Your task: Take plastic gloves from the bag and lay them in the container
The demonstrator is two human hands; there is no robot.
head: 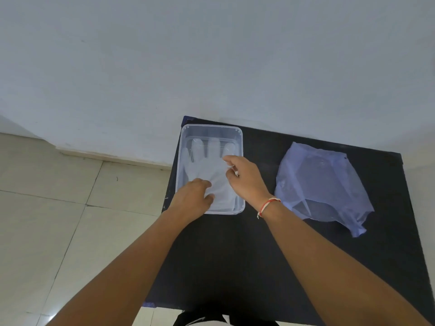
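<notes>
Clear plastic glove [207, 164] lies flat inside the transparent rectangular container [239, 147], fingers pointing toward the wall. The left hand [191, 201] rests on its cuff end, fingers curled down against the plastic, while the right hand [246, 178] pinches the glove's right edge between thumb and fingertips. Well apart to the right, a crumpled translucent blue bag [322, 184] lies on the black counter [235, 255], which stands against a pale wall [211, 55] above a tiled floor [58, 208].

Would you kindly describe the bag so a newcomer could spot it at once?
Start at the black table against the wall. The bag lies on its right half, right of the clear container. It is soft, crumpled and bluish, whereas the container is rigid and rectangular.
</notes>
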